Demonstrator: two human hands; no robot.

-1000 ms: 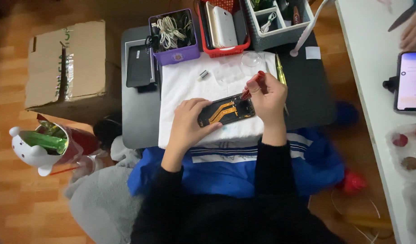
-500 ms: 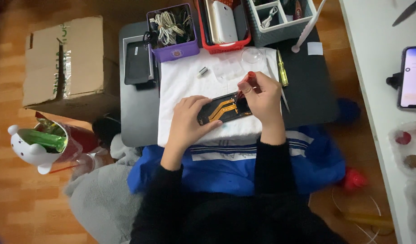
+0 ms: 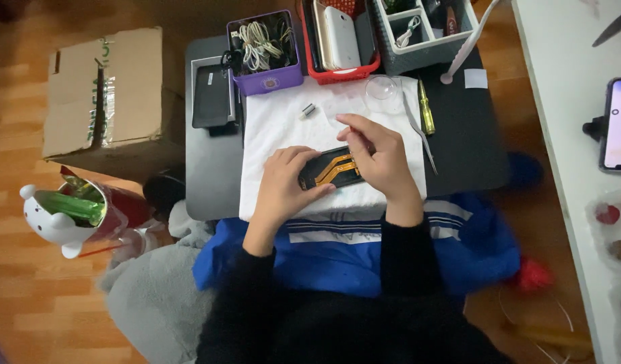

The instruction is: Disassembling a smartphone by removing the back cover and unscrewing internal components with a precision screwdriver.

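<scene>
An opened dark phone with orange flex cables showing lies on a white towel on a small dark table. My left hand grips the phone's left end and steadies it. My right hand is curled over the phone's right end, fingertips bent down close to the cables. No tool shows in that hand, and its palm side is hidden. A small metal part lies on the towel above the phone.
A yellow screwdriver, tweezers and a clear dish lie at the right. Behind stand a purple cable basket, a red phone basket and a grey organiser. A cardboard box is at the left, a phone on a stand at the right.
The red-handled tool seen in my right hand earlier no longer shows. That hand has dropped lower over the phone. The view has shifted slightly.
</scene>
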